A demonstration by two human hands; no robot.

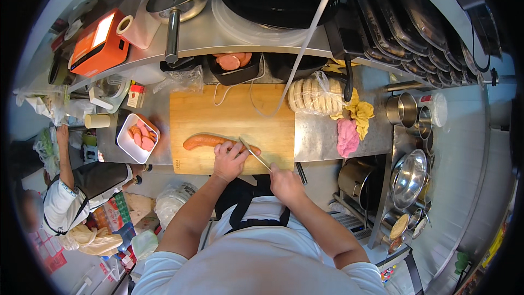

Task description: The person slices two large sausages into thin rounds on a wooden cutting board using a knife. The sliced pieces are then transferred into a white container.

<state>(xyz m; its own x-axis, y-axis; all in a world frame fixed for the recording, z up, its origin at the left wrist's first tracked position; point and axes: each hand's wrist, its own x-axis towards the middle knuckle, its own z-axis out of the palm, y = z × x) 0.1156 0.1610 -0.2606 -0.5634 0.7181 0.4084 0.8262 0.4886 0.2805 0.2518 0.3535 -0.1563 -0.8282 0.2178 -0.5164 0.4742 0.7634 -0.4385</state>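
Note:
A long reddish sausage [200, 140] lies crosswise on a wooden cutting board [233, 110]. My left hand [229, 159] presses on its right part with the fingers bent over it. In my right hand [285, 183] is the handle of a knife [254, 153], whose blade slants across the sausage just right of my left fingers. How deep the blade sits cannot be told. Left of the board, a white container [136, 157] holds sliced sausage [144, 136]. Behind the board, a black container [233, 78] holds more pink slices [229, 61].
Bagged pale round items [315, 96] rest at the board's back right corner, beside pink [348, 137] and yellow cloths [362, 110]. A white cable [301, 53] hangs over the board. A steel shelf [196, 47] overhangs the back. Another person [73, 200] is at the left.

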